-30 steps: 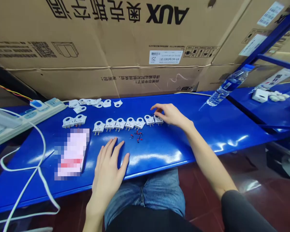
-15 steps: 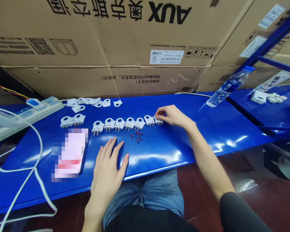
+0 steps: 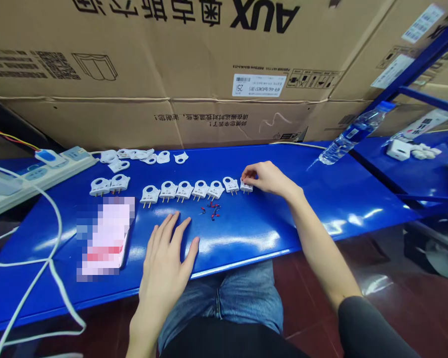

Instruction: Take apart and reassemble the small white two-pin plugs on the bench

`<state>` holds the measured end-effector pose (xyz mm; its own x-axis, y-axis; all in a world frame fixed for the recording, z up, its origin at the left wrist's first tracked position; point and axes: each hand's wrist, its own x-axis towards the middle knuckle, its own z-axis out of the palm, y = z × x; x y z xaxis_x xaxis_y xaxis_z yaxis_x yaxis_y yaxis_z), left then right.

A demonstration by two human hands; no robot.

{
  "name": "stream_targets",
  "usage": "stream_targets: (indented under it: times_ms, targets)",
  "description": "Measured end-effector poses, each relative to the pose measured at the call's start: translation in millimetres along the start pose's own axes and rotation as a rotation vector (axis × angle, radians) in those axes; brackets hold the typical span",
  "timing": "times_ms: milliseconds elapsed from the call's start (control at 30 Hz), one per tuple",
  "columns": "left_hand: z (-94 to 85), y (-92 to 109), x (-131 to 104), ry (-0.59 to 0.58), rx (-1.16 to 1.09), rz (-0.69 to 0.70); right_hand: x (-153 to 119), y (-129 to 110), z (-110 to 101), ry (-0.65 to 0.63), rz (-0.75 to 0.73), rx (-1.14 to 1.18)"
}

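At the right end of a row of white two-pin plug housings [image 3: 184, 190], my right hand [image 3: 265, 176] has its fingers closed on the last plug housing [image 3: 246, 187]. Its two pins point toward me; my fingers cover part of its upper side. My left hand [image 3: 168, 258] lies flat with fingers spread near the front edge of the blue table [image 3: 239, 238], holding nothing. Several small red and black parts [image 3: 214, 213], too small to name, lie between the row and me. Two more plug housings [image 3: 110, 185] sit to the left of the row.
White ring-shaped covers [image 3: 134, 155] lie along the back. On the left are a power strip [image 3: 33, 176], a loose white cable [image 3: 56, 238] and a blurred-out pink item [image 3: 106, 236]. A water bottle [image 3: 353, 134] leans at the right. Large cartons [image 3: 194, 64] stand behind the table.
The plug housing under my right hand has shifted very slightly right, away from its neighbour. My left hand stays in place.
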<state>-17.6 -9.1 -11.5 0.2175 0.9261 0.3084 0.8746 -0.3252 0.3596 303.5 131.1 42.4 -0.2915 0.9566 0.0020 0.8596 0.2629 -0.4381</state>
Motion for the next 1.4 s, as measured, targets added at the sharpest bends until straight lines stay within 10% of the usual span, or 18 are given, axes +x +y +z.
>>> stream_targets:
  times_ms: [1400]
  targets:
    - [-1.2, 1.8, 1.1, -0.021, -0.002, -0.011, -8.7, -3.6, -9.8, -0.065, -0.073, -0.043]
